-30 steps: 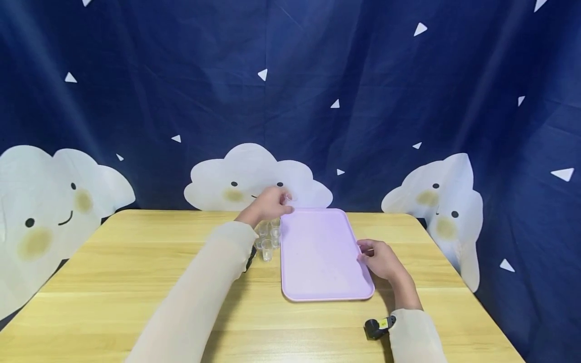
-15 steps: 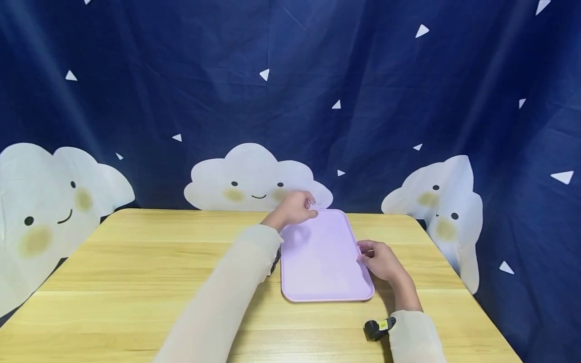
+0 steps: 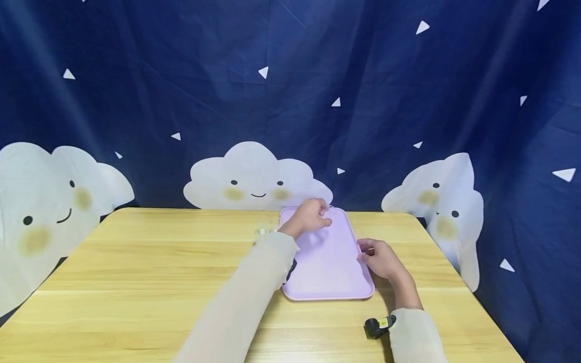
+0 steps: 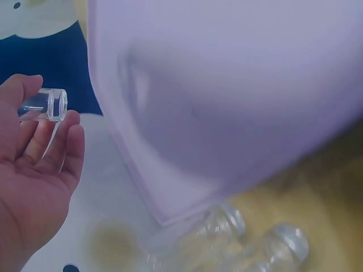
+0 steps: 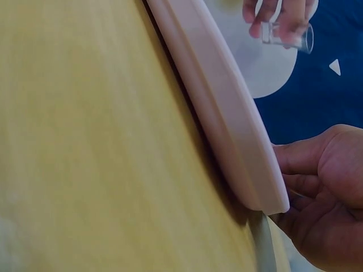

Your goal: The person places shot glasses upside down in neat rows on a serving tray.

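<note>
Behind it all hung a deep blue curtain with smiling clouds, and the pale wooden surface ran right up towards it. And there it was, by the far end of the lilac tray: a small glass, pinched in the left hand! That grip was clamped about the glass's middle, probably to leave the base free. The right hand sat at the tray's right rim, likely to stop any sliding; whether that grip was clamped on the rim or merely resting against it, I couldn't tell. More glasses stood bunched just left of the tray, partly behind the left sleeve, handily within reach, one would guess. And what a looker, that held glass: clear, colourless, slightly flared at the mouth, with what seemed a thick base catching bright glints. Whether it touched the tray was hard to say.
</note>
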The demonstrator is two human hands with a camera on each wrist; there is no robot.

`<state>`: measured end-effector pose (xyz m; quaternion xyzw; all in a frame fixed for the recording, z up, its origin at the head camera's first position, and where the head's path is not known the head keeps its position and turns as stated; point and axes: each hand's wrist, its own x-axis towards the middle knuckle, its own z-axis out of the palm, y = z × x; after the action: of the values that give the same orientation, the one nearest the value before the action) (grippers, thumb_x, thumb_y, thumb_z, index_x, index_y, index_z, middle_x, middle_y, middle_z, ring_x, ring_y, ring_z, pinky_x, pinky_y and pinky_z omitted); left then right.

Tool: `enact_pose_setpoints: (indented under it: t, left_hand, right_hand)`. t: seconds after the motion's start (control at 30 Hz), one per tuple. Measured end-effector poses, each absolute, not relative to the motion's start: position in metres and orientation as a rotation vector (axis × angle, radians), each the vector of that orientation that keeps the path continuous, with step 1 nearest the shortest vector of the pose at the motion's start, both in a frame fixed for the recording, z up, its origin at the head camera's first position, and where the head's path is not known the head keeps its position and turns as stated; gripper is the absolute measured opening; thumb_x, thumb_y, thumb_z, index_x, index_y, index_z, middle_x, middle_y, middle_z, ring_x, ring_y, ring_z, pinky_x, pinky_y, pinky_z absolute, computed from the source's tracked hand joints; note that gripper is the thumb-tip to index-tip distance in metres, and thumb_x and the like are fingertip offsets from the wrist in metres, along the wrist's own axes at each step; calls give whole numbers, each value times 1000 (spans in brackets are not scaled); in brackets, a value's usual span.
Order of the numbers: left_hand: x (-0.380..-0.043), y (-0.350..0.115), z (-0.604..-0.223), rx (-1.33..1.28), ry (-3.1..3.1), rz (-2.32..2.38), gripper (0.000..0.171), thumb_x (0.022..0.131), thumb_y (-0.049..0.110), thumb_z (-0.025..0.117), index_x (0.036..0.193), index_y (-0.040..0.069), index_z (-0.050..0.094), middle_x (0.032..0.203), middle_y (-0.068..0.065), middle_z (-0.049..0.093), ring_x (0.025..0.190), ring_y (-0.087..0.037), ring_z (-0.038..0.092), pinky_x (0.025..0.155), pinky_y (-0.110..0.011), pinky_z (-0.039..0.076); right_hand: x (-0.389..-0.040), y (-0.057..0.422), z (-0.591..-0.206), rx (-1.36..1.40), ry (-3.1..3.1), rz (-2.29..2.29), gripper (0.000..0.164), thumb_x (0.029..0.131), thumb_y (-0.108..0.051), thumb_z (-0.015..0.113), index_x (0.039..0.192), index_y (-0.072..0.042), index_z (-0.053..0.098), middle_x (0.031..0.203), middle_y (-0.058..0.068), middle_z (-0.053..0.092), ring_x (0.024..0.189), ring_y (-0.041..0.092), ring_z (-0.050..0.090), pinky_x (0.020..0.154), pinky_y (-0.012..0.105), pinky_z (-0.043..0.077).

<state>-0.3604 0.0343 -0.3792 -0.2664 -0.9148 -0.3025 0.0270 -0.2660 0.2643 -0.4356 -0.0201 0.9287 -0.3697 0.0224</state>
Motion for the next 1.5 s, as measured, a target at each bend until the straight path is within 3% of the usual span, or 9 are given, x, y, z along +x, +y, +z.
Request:
enact_pose_setpoints:
  t: [0.27, 0.53, 0.67, 0.9, 1.27, 1.5]
  left_hand:
    - [-357, 46, -392, -764, -2833, -970, 30, 86, 17, 80, 105, 7, 59, 93, -2, 59, 88, -16, 55, 83, -26, 47]
    - [-354, 52, -393, -736, -2841, -1006, 31, 88, 20, 79, 111, 4, 65, 103, -8, 65, 95, -17, 57, 89, -27, 49]
    - [-357, 55, -396, -689, -2878, -983, 32, 88, 24, 79, 113, 7, 68, 106, -3, 65, 100, -15, 59, 92, -26, 50]
    - [-359, 56, -400, -708, -2845, -988, 27, 86, 22, 79, 108, 7, 72, 106, -5, 69, 102, -18, 62, 95, -28, 50]
    - [-357, 50, -400, -724, -2851, -1030, 32, 89, 20, 76, 116, 4, 73, 104, -7, 72, 95, -18, 60, 90, -30, 51]
    - [-357, 49, -402, -722, -2837, -1094, 32, 89, 15, 78, 117, 3, 73, 103, -5, 70, 99, -19, 59, 96, -32, 50]
  right_hand:
    - [-267, 263, -439, -69, 2863, -1164, 40, 98, -2, 62, 138, 3, 59, 124, 21, 67, 109, 33, 64, 95, 48, 56]
    - [-268, 265, -437, -48, 2867, -1162, 41, 98, -2, 62, 138, 3, 59, 123, 20, 67, 109, 33, 64, 95, 49, 56]
    - [-269, 266, -436, -61, 2868, -1167, 41, 98, -2, 62, 138, 3, 58, 123, 21, 67, 110, 34, 64, 94, 48, 56]
    - [-268, 265, -436, -47, 2860, -1175, 41, 98, -3, 62, 139, 2, 58, 124, 21, 67, 110, 34, 64, 96, 48, 56]
    - [-267, 264, -435, -25, 2849, -1177, 41, 98, -3, 62, 139, 1, 58, 125, 20, 67, 110, 33, 64, 96, 48, 56]
    - [-266, 263, -436, -13, 2848, -1176, 41, 99, -4, 62, 140, 0, 58, 126, 20, 66, 111, 33, 63, 97, 48, 55]
